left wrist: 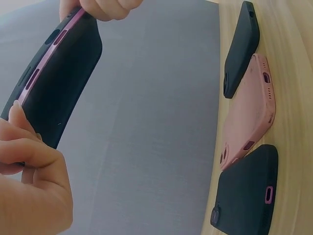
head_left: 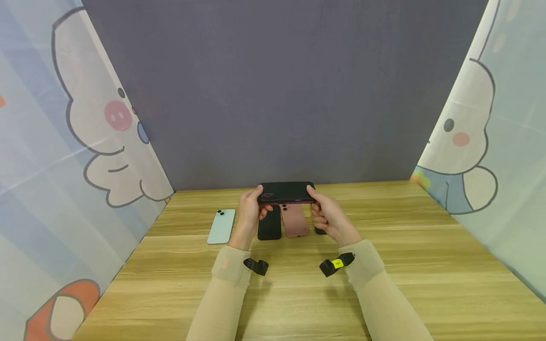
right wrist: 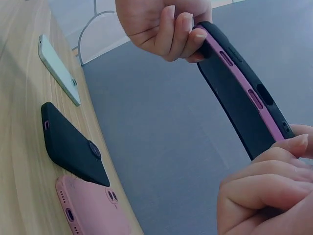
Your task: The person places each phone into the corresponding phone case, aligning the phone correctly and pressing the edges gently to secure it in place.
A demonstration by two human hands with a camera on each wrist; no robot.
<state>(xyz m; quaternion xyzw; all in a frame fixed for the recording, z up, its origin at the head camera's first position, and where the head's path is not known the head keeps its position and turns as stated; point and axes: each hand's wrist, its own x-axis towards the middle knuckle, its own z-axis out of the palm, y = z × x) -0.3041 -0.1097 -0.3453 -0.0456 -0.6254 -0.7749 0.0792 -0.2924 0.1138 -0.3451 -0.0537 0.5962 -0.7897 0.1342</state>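
Currently you're gripping a black, pink-edged, phone-shaped slab (head_left: 286, 190), its long axis running left to right, left hand (head_left: 250, 209) and right hand (head_left: 330, 213) holding opposite ends.

Beige sleeves (head_left: 389, 298), black wrist straps (head_left: 258, 266), one yellow label (head_left: 338, 263)

From the head camera, the farthest off, we look forward and down over both sleeves (head_left: 225, 293) at the wooden table (head_left: 294, 303) and the grey backdrop (head_left: 281, 94) behind it. From the left wrist we look close past the left hand (left wrist: 34, 186) toward the backdrop, the table turned upright along the right edge, while from the right wrist we look just as near past the right hand (right wrist: 274, 196), the table along the left edge. Both wrist views give us the held phone (right wrist: 244, 100) from below and the pink phone (right wrist: 93, 208).
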